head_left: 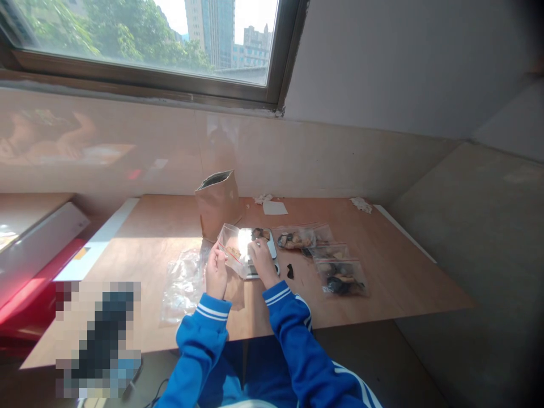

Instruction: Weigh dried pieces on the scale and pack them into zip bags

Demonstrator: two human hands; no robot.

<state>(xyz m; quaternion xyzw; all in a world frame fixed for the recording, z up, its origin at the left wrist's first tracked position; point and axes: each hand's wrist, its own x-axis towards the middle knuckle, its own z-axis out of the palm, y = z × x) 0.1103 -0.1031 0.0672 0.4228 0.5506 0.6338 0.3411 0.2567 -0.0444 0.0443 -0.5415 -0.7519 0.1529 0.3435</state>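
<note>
Hands, two, in blue cuffs: left hand, fingers closed on the near side of the clear bag; right hand, fingers loosely curled at the bag's right, whether gripping anything cannot be told. Flat clear plastic, one spread at left, layers uncountable. Dark scrap, one, loose on the table. Filled zip bags, at least three, overlapping at right, exact count hidden. Clear bag, one, red-striped, between the hands at the scale's left edge; judged light, limp and slippery, best held by its upper edge; the pale pieces within probably dry and brittle. Scale, one, white, bearing dark pieces, number unclear. Brown paper bag, one, upright, open-topped, likely stiffer. White slip, one. Crumpled tissue, two wads, far edge.
</note>
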